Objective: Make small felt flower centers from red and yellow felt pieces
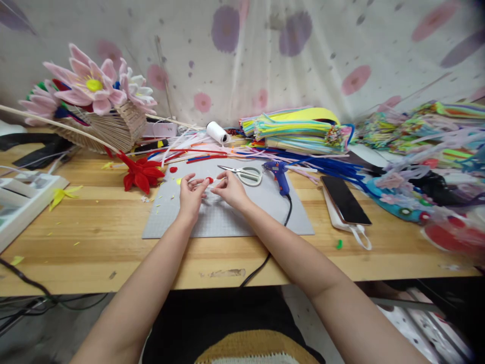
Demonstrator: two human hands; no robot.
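Over the grey cutting mat [227, 222], my left hand [192, 194] pinches a small red piece [209, 180] between thumb and fingertips. My right hand [232, 191] is close beside it on the right, its thumb and forefinger closed on a thin, pale strand that runs toward the red piece. The strand is too fine to make out fully. Scissors with pale handles [250, 176] lie just behind my right hand, and a blue glue gun [279, 177] rests to their right. A red fuzzy flower [141, 173] lies left of my left hand.
Pipe-cleaner bundles [295, 132] and a white thread spool [216, 132] line the back. Pink flowers [85, 83] stand back left, a white tray [30, 205] at far left. A phone [346, 199] lies right of the mat; the glue gun's black cord [288, 210] crosses the front edge.
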